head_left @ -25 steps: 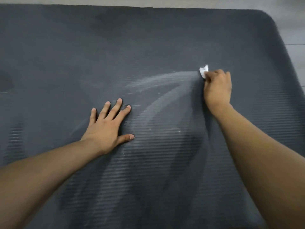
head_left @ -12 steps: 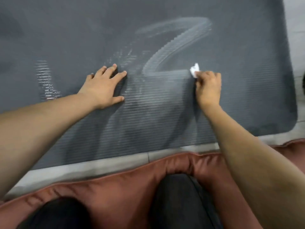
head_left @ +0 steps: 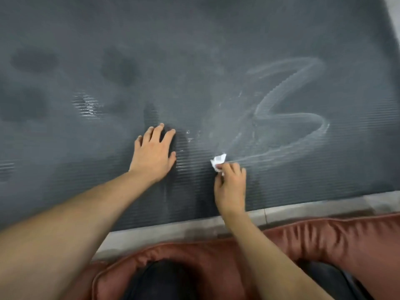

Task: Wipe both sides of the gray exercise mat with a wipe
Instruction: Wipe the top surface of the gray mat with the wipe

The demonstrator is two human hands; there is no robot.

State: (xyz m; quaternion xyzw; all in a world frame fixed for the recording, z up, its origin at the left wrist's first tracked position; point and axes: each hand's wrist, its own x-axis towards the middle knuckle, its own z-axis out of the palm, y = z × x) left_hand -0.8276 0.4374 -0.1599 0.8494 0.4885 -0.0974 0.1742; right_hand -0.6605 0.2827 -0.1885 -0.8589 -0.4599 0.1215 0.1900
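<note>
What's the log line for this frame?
left hand: flat on mat | right hand: pinches wipe against mat | zigzag streak: upper right of wipe

Head cam, down onto mat (head_left: 194, 50), close.

Seen from above, a person's forearms (head_left: 65, 224) are bare, with left hand (head_left: 154, 152) and right hand (head_left: 231, 187) uncovered; dark trousers (head_left: 164, 282) clothe the knees at bottom centre and lower right.
</note>
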